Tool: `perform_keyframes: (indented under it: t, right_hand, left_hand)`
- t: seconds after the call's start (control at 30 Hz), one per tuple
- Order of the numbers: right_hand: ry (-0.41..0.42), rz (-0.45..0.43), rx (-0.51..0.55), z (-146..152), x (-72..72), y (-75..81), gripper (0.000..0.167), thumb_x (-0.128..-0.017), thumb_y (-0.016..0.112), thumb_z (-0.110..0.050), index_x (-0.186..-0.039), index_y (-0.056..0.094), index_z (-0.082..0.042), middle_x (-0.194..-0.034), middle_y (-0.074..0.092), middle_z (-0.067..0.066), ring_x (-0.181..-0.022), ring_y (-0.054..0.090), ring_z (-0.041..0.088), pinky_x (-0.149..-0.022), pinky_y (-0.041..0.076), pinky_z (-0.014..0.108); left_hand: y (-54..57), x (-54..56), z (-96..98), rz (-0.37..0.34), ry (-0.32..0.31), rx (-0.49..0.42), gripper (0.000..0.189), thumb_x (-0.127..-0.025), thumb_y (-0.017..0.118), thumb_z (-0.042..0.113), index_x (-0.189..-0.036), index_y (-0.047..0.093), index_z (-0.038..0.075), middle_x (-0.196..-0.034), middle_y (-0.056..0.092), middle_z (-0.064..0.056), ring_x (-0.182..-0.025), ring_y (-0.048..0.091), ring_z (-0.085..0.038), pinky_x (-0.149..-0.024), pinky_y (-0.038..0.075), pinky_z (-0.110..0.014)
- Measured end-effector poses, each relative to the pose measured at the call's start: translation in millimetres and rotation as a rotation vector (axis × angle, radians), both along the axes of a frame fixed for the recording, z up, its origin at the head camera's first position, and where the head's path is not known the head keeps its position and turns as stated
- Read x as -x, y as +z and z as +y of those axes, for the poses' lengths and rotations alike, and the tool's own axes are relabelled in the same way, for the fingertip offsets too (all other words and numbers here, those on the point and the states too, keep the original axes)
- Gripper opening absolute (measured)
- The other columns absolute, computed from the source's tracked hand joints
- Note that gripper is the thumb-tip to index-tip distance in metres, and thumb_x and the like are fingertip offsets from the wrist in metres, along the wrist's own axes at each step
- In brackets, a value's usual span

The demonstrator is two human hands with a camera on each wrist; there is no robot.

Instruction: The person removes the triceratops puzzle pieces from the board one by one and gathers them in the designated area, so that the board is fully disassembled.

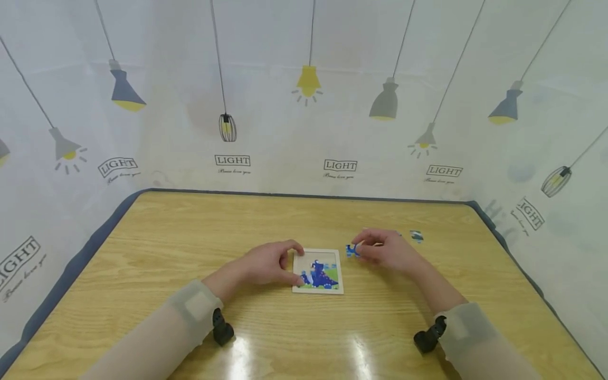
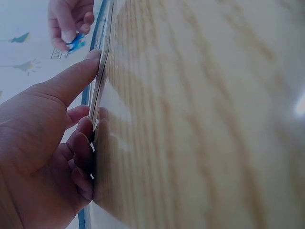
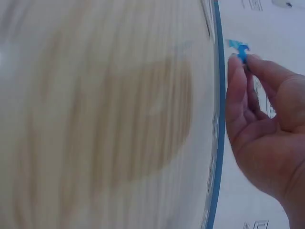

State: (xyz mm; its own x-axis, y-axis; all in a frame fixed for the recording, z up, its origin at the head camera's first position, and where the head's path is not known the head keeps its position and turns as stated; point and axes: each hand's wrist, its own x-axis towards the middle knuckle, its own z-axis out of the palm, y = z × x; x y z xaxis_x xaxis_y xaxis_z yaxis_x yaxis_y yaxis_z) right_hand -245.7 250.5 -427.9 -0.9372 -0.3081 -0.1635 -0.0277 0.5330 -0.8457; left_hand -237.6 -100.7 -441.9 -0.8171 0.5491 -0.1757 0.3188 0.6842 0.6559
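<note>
A square jigsaw puzzle board [image 1: 342,285] with a pale frame lies on the table, its blue dinosaur picture partly filled in and bare backing showing in the upper part. My left hand [image 1: 268,263] grips the board's left side, thumb on the lower left and index finger at the top left corner. Just right of the board, my right hand [image 1: 387,252] pinches a blue jigsaw piece [image 1: 351,250] between thumb and fingers. In the right wrist view the piece [image 3: 242,51] is held up off the table at the fingertips.
Behind the right hand lies a loose puzzle piece [image 1: 416,236], with others partly hidden by that hand. The wooden table [image 1: 214,221] has a dark edge and meets a white wall covering [image 1: 266,105] printed with lamps.
</note>
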Motion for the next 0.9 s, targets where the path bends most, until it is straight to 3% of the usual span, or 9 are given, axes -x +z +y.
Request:
perform_keyframes:
  t: [0.1, 0.27, 0.5, 0.63, 0.9]
  right_hand:
    - [-0.029, -0.011, -0.066, 14.0, 2.8, -1.4, 0.024, -0.108, 0.072, -0.021, -0.128, 0.075, -0.008, -0.104, 0.074, 0.012, -0.079, 0.066, 0.021, -0.066, 0.053, 0.031]
    - [-0.042, 0.023, -0.182, 29.2, 4.6, -3.7, 0.024, -0.109, 0.069, -0.021, -0.129, 0.074, -0.008, -0.099, 0.077, 0.009, -0.081, 0.066, 0.020, -0.072, 0.054, 0.033]
    - [-0.036, 0.087, -0.253, 34.9, 4.2, -4.6, 0.018, -0.110, 0.067, -0.019, -0.122, 0.076, -0.009, -0.095, 0.073, 0.007, -0.081, 0.063, 0.020, -0.074, 0.053, 0.035]
    - [-0.047, 0.076, -0.245, 35.4, 3.0, -5.7, 0.018, -0.110, 0.068, -0.019, -0.121, 0.076, -0.008, -0.091, 0.069, 0.007, -0.078, 0.061, 0.020, -0.071, 0.052, 0.034]
    - [-0.049, 0.026, -0.193, 44.3, 2.8, -10.5, 0.037, -0.105, 0.077, -0.024, -0.135, 0.070, -0.002, -0.107, 0.062, 0.009, -0.082, 0.058, 0.020, -0.067, 0.053, 0.031]
  left_hand:
    - [1.1, 0.2, -0.2, -0.005, 0.004, 0.000, 0.062, -0.089, 0.091, 0.051, -0.140, 0.064, 0.029, -0.090, 0.060, 0.000, -0.081, 0.055, -0.017, -0.075, 0.041, -0.034]
    - [1.0, -0.7, -0.3, -0.008, 0.003, -0.001, 0.063, -0.089, 0.091, 0.051, -0.141, 0.064, 0.028, -0.090, 0.059, 0.000, -0.081, 0.054, -0.016, -0.075, 0.041, -0.034]
    - [0.8, -1.4, -0.1, -0.011, 0.011, -0.011, 0.063, -0.089, 0.091, 0.051, -0.141, 0.064, 0.028, -0.090, 0.059, 0.000, -0.081, 0.054, -0.017, -0.075, 0.040, -0.035]
    - [0.5, -1.4, -0.8, -0.007, 0.011, -0.005, 0.063, -0.089, 0.091, 0.052, -0.141, 0.064, 0.029, -0.089, 0.058, 0.000, -0.081, 0.054, -0.016, -0.075, 0.040, -0.034]
    - [0.8, -1.2, -0.5, -0.002, 0.006, 0.000, 0.063, -0.089, 0.090, 0.053, -0.142, 0.063, 0.030, -0.089, 0.058, 0.001, -0.081, 0.054, -0.016, -0.075, 0.040, -0.034]
